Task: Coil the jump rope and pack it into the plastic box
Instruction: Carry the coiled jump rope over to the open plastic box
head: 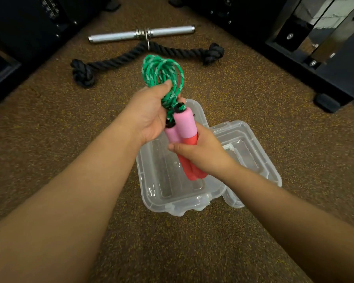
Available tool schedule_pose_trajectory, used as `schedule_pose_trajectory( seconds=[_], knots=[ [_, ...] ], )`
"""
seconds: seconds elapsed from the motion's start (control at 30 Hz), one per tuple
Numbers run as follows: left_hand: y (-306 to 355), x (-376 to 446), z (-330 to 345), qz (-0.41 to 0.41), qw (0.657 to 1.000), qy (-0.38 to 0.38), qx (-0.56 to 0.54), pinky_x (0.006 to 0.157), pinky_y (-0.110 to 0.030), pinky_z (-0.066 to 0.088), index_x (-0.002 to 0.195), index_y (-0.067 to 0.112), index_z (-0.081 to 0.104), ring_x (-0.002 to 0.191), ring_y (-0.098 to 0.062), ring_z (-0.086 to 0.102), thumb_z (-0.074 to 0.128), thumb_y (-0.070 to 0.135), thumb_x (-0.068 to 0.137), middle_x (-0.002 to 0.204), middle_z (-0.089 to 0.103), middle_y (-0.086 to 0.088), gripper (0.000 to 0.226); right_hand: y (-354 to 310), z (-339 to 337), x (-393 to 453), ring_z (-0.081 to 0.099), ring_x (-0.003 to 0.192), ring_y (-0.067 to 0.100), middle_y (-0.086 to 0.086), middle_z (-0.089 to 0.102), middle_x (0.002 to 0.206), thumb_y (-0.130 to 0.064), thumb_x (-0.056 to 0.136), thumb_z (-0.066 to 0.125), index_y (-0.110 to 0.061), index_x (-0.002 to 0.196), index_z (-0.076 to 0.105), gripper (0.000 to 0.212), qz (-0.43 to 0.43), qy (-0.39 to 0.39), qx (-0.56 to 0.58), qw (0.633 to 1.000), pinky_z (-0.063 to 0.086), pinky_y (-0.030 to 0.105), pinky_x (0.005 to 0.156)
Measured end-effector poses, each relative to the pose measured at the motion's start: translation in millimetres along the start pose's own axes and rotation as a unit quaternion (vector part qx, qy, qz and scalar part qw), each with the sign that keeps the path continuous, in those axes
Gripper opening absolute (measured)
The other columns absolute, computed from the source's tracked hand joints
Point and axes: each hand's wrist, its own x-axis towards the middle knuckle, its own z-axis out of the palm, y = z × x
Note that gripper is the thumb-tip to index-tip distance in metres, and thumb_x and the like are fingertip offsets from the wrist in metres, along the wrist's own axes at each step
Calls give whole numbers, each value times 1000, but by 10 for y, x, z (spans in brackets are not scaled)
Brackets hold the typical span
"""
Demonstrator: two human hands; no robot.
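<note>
The jump rope has a green braided cord (pixel 161 72) gathered into loops and two pink-and-red foam handles (pixel 185 127) side by side. My left hand (pixel 149 113) pinches the looped cord just above the handles. Around the red lower ends of both handles my right hand (pixel 200 154) is closed. The whole rope hangs in the air over the clear plastic box (pixel 161 188), which stands open on the floor below with nothing inside. Its clear lid (pixel 251 144) lies open to the right of it.
On the speckled brown floor behind lie a thick black knotted rope (pixel 119 60) and a silver metal bar (pixel 141 34). Black gym machine frames stand at the far left (pixel 18 37) and far right (pixel 315 48).
</note>
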Motion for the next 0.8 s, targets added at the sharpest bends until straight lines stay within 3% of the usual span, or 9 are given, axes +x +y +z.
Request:
schedule_pose_trajectory(
  seconds=[0.07, 0.17, 0.3, 0.43, 0.47, 0.57, 0.63, 0.7, 0.8],
  knots=[
    [-107, 58, -35, -34, 998, 5, 50, 55, -26, 56, 102, 8, 52, 54, -13, 59, 44, 13, 98, 73, 55, -8, 10, 162, 70, 38, 50, 59, 8, -5, 55, 66, -7, 76, 74, -24, 74, 52, 28, 33, 1, 0, 999, 46, 20, 59],
    [-382, 147, -174, -101, 987, 42, 114, 53, -27, 55, 104, 8, 50, 63, -17, 57, 40, 13, 100, 76, 53, -8, 12, 462, 153, 76, 58, 69, 18, 7, 62, 77, -11, 75, 76, -13, 82, 60, 17, 128, -33, -26, 991, 53, 34, 69],
    [-736, 307, -409, -163, 969, 82, 168, 70, -31, 48, 85, 11, 53, 70, -18, 55, 40, 17, 100, 78, 59, -8, 21, 724, 193, 165, 60, 75, 20, 10, 63, 86, -12, 74, 77, -7, 97, 64, 28, 207, -53, -39, 976, 50, 27, 65],
    [-864, 508, -478, -177, 960, 116, 182, 54, -24, 50, 76, 14, 54, 57, -14, 59, 42, 24, 100, 51, 65, 0, 28, 793, 189, 335, 60, 72, 18, 7, 63, 83, -14, 74, 77, -10, 98, 64, 28, 216, -45, -44, 974, 49, 25, 61],
    [-876, 552, -489, -179, 958, 129, 185, 53, -24, 51, 76, 14, 54, 55, -14, 60, 43, 24, 99, 53, 65, -1, 28, 812, 200, 369, 60, 70, 17, 7, 63, 83, -15, 74, 77, -10, 98, 64, 28, 223, -41, -47, 973, 49, 24, 60],
    [-930, 674, -567, -183, 949, 154, 205, 73, -35, 52, 77, 14, 55, 67, -20, 59, 47, 24, 98, 77, 62, -7, 25, 889, 254, 438, 63, 79, 21, 11, 66, 94, -20, 73, 78, -6, 106, 63, 39, 242, -31, -61, 968, 54, 31, 69],
    [-987, 753, -644, -178, 942, 166, 232, 79, -38, 51, 78, 15, 56, 75, -24, 59, 52, 27, 95, 86, 64, -10, 21, 929, 278, 461, 64, 88, 22, 11, 66, 105, -24, 69, 81, -4, 117, 54, 59, 246, -13, -66, 967, 55, 36, 76],
    [-1062, 812, -728, -169, 934, 189, 251, 83, -42, 52, 82, 15, 58, 83, -27, 61, 60, 32, 90, 97, 65, -11, 19, 944, 275, 467, 59, 94, 23, 5, 58, 109, -23, 70, 80, -5, 128, 38, 74, 241, 1, -98, 965, 48, 32, 78],
    [-1238, 877, -901, -169, 925, 218, 263, 89, -46, 53, 91, 14, 61, 91, -28, 65, 66, 43, 81, 101, 68, -11, 32, 943, 271, 454, 54, 113, 33, 15, 51, 129, -21, 81, 69, -10, 144, 11, 86, 209, -2, -193, 959, 40, 30, 85]
  ],
)
